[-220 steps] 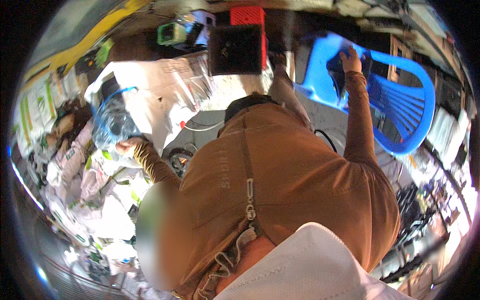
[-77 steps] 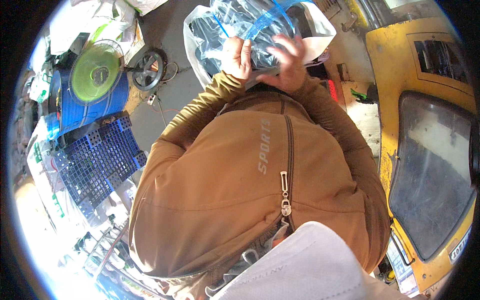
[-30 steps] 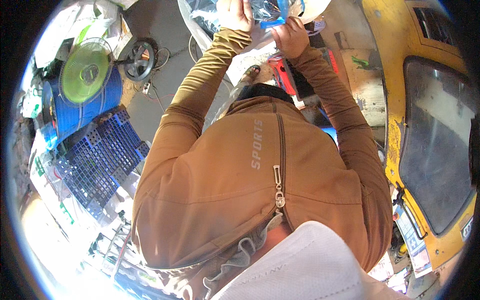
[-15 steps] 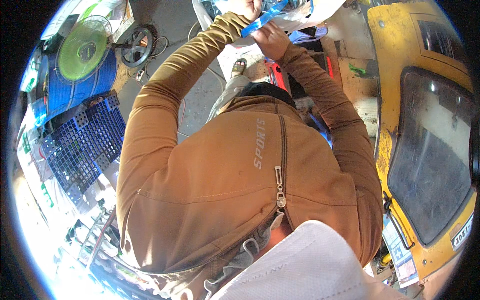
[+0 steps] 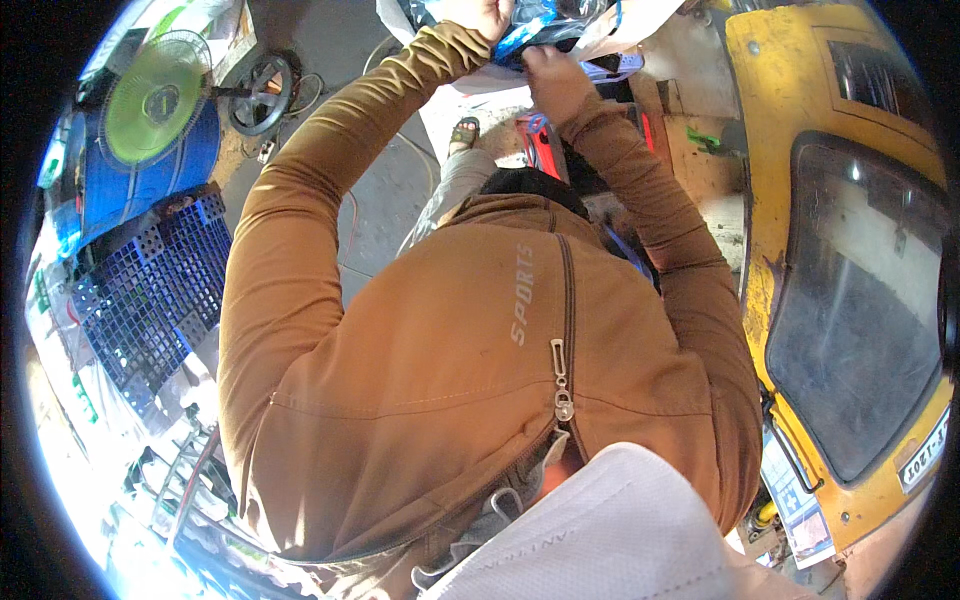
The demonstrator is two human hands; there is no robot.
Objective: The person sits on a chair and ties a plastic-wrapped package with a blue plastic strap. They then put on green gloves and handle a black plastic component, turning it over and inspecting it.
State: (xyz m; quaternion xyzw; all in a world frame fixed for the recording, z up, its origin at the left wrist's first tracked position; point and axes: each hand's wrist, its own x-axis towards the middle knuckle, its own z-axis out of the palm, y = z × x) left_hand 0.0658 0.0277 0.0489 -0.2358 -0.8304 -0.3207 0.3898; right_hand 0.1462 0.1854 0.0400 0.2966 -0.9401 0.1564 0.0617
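At the top edge, my left hand is partly cut off; its fingers look curled in at an open white bag. My right hand is closed at the near rim of the white bag, and what its fingers pinch is hidden. Between the two hands runs a shiny blue plastic strip. Dark and clear blue-tinted plastic shows inside the bag, its far part out of view.
A green-bladed fan stands left, beside a blue drum and blue plastic grating. To the right is a worn yellow machine panel with a dark window. A red-and-black object lies below my right hand.
The blue strip has dropped from above my right hand toward the bag's opening. My right hand has shifted slightly right and away from the strip, and more of the bag's inside shows.
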